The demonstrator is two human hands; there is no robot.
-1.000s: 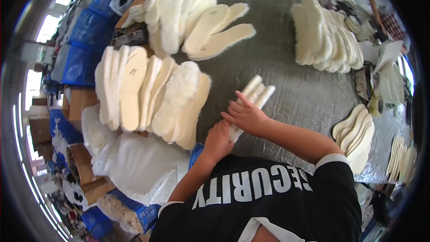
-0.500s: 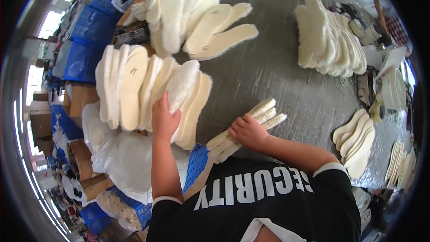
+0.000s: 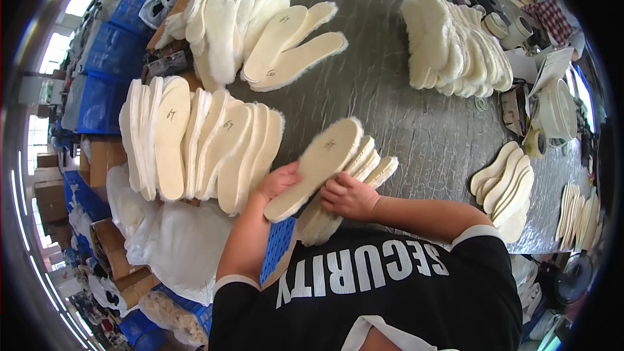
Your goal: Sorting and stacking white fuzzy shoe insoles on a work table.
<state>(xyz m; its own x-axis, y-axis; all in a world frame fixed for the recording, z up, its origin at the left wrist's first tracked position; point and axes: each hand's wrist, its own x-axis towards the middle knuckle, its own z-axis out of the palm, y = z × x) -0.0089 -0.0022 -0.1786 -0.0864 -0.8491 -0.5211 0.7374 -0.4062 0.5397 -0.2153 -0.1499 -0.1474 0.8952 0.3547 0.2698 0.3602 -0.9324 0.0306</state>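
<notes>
Leftward reach is over: the left hand [image 3: 279, 181] was in the row [image 3: 201, 143] half a second ago and is now back at the bundle [image 3: 364, 159] with an insole [image 3: 318, 166]. Largest is the grey table [image 3: 429, 130]. On it, the row leans at near left, a heap [image 3: 240, 26] lies behind it, a fleecy stack [image 3: 461, 45] sits far right, and a smaller set [image 3: 510, 188] lies at near right. Close to the body, the bundle rests tilted under the right hand [image 3: 351, 196], whose fingers curl over it. Overlapping its left side is the insole, smooth marked face up — its left edge pinched by the left hand, though how far the fingers reach beneath I cannot tell. To do this well, I would keep the right grip firm so the bundle does not splay, turn the insole to the bundle's slant — heel matched to heel — and avoid crushing the fleece.
</notes>
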